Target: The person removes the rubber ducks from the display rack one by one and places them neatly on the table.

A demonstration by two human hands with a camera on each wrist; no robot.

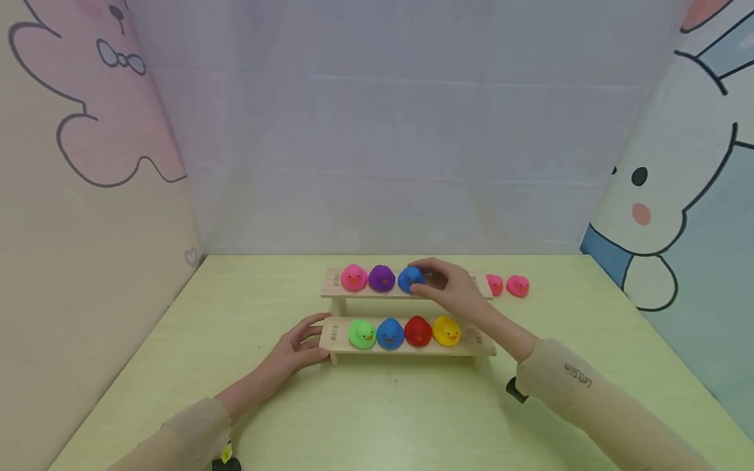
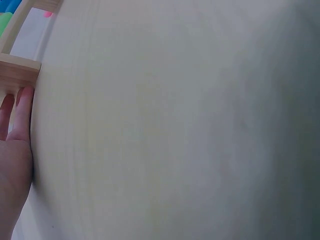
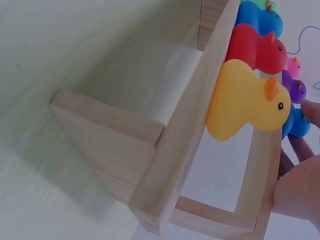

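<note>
My right hand (image 1: 450, 286) pinches a blue rubber duck (image 1: 410, 280) on the upper shelf of a two-step wooden rack (image 1: 406, 354). Left of that duck stand a purple duck (image 1: 381, 279) and a pink duck (image 1: 354, 278). The lower step bears a green duck (image 1: 362, 333), a second blue duck (image 1: 390, 334), a red duck (image 1: 419, 331) and a yellow duck (image 1: 446, 331). At the rack's left end my left hand (image 1: 294, 347) touches the lower step, its fingers extended. In the left wrist view that hand's fingertips meet a wooden leg (image 2: 19, 75).
Two pink ducks (image 1: 518, 286) sit on the table behind the rack's right end. The pale table (image 1: 377, 418) runs back to a white cloth wall (image 1: 377, 163), with cartoon-printed panels on both sides.
</note>
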